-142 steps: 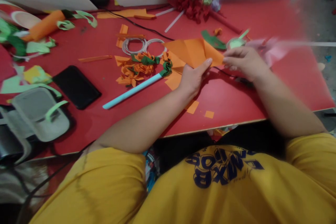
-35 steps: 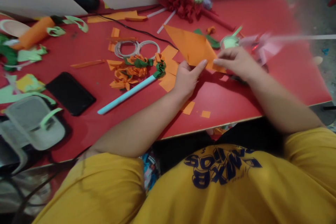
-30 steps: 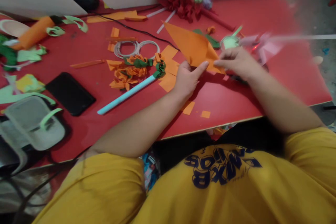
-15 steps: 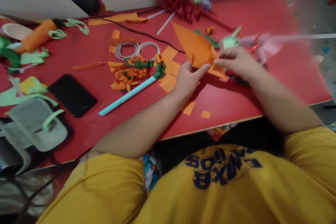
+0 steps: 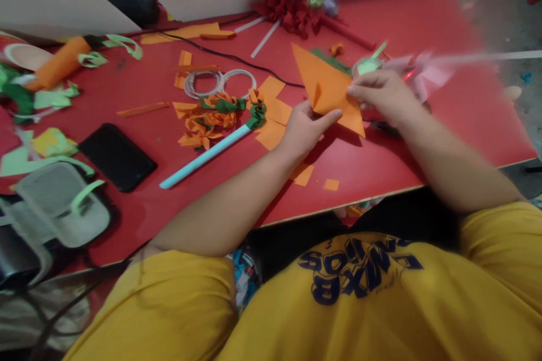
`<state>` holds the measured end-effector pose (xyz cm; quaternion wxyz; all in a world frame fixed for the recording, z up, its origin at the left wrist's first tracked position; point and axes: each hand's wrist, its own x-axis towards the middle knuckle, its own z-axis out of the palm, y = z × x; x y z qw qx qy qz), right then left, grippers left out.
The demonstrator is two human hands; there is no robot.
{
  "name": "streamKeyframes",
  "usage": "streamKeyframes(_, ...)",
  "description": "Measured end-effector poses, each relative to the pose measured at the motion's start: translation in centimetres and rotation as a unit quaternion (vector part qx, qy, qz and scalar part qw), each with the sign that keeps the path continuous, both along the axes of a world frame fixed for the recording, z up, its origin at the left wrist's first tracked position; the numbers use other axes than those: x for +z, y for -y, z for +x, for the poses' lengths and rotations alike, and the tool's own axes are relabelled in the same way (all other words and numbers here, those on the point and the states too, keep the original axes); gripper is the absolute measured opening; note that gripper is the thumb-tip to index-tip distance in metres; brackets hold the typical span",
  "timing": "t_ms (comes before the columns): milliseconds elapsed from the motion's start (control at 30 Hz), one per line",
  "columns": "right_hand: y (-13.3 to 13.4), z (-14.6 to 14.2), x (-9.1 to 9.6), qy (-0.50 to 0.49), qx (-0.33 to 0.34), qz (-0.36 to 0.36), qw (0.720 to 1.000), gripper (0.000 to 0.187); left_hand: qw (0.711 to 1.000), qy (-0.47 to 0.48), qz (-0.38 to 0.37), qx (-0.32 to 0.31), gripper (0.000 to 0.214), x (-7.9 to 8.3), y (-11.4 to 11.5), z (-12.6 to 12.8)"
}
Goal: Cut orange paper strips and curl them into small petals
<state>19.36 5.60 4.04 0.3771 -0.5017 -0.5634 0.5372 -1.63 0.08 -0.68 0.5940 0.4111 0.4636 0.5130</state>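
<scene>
Head: orange paper sheet (image 5: 336,90) raised over red bench (image 5: 423,22), long axis 11 to 5 o'clock; left hand (image 5: 301,125) grasping it from 7 o'clock, right hand (image 5: 383,95) pinching edge at 3; cup (image 5: 355,66), pale green inside, strip (image 5: 378,49) poking out, at 2 o'clock, nearer right hand

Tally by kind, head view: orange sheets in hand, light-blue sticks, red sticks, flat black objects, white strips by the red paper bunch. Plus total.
Orange sheet, held by left hand and right hand: 1
Light-blue stick: 1
Red stick: 1
Flat black object: 1
White strips by the red paper bunch: 2
Total: 6
</scene>
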Motion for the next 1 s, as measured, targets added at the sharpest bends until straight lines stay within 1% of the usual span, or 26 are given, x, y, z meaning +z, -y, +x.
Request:
streamKeyframes(67, 0.1, 0.0, 0.0, 0.0, -0.003, 0.007, 1.0, 0.032, 1.0, -0.019, 0.009, -0.011, 0.043, -0.4, -0.1, -0.2)
streamKeyframes(133, 0.0, 0.0, -0.3, -0.006, -0.02, 0.005, 1.0, 0.033, 0.999, -0.038, 0.019, -0.024, 0.042, -0.7, -0.2, -0.4)
streamKeyframes(233, -0.2, 0.1, -1.1, -0.032, -0.047, -0.026, 0.998, 0.033, 0.998, -0.046, 0.021, -0.032, 0.044, -0.8, -0.2, -0.5)
streamKeyframes(300, -0.5, 0.3, -1.6, -0.072, -0.052, -0.047, 0.995, 0.029, 0.999, -0.031, 0.018, -0.024, 0.046, -0.6, -0.1, -0.3)
streamKeyframes(400, -0.7, 0.3, -1.8, -0.111, -0.027, -0.065, 0.991, 0.024, 1.0, 0.012, 0.011, 0.018, 0.049, -0.4, -0.1, 0.2)
streamKeyframes(467, -0.6, 0.3, -1.5, -0.095, -0.004, -0.078, 0.992, 0.024, 0.998, 0.037, 0.009, 0.055, 0.052, -0.4, -0.3, 0.5)
streamKeyframes(533, -0.3, 0.3, -1.1, -0.05, 0.022, -0.078, 0.995, 0.028, 0.995, 0.048, 0.015, 0.084, 0.055, -0.6, -0.6, 0.7)
streamKeyframes(600, 0.0, 0.3, -0.8, 0.001, 0.053, -0.059, 0.997, 0.035, 0.993, 0.05, 0.027, 0.105, 0.057, -0.9, -0.9, 0.7)
streamKeyframes(667, 0.2, 0.4, -0.7, 0.026, 0.075, -0.03, 0.996, 0.035, 0.99, 0.049, 0.041, 0.122, 0.06, -1.4, -1.1, 0.7)
streamKeyframes(767, -0.1, 0.8, -0.8, 0.037, 0.085, -0.007, 0.996, 0.034, 0.987, 0.051, 0.063, 0.137, 0.069, -2.1, -1.4, 0.4)
streamKeyframes(833, -0.4, 1.1, -1.0, 0.043, 0.085, -0.001, 0.995, 0.037, 0.986, 0.052, 0.067, 0.145, 0.073, -2.5, -1.7, 0.3)
streamKeyframes(1000, -1.1, 1.6, -1.0, 0.048, 0.073, 0.009, 0.996, 0.044, 0.985, 0.059, 0.041, 0.157, 0.068, -3.3, -2.2, 0.1)
